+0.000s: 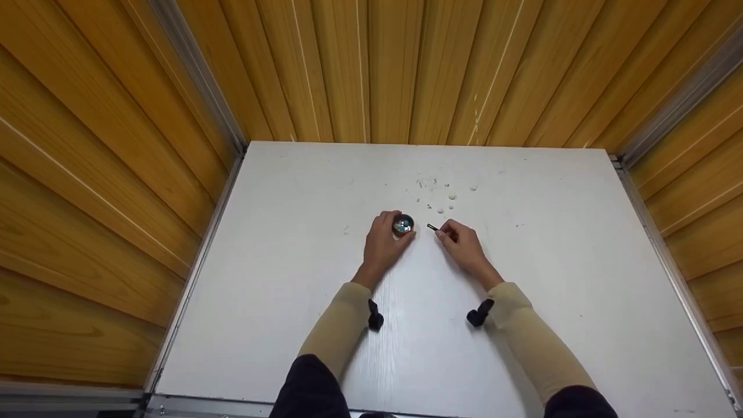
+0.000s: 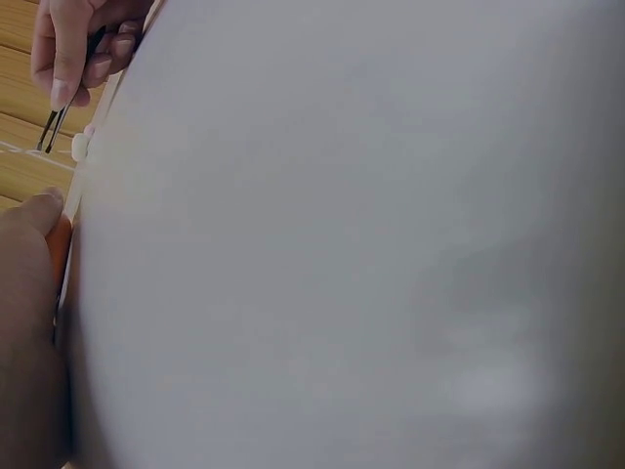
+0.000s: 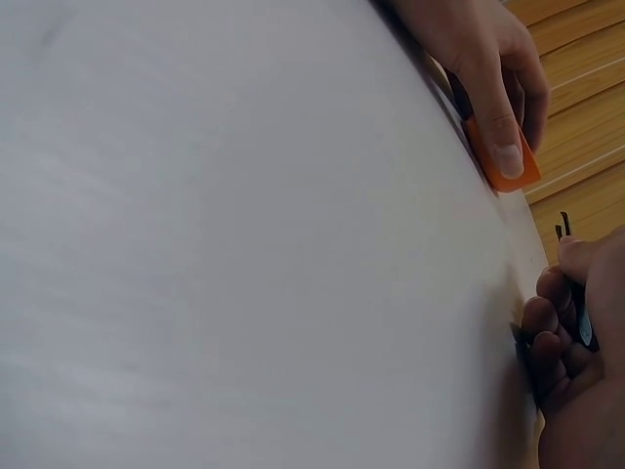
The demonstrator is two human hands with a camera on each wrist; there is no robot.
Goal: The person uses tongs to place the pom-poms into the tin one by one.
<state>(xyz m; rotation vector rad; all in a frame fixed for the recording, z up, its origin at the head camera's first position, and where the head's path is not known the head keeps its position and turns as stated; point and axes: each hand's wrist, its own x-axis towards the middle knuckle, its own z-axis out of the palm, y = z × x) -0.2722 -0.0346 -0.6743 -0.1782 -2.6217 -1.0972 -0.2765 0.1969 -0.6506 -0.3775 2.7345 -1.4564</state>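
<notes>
Tweezers (image 1: 432,227) well inside tabletop edges (image 1: 426,147)

Beneath the container (image 1: 403,224) lies the table (image 1: 278,261), at its left and front the left hand (image 1: 382,241), to its right the tweezers (image 1: 432,227) in the right hand (image 1: 465,247), behind and rightward the scattered bits (image 1: 452,197).

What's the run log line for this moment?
left hand: holds orange round object | right hand: holds tweezers | white pieces: on table, beyond both hands

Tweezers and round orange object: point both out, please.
Tweezers (image 1: 432,227): head view, on the exposed prongs.
Round orange object (image 3: 529,171): right wrist view, on its exposed outer side.
</notes>
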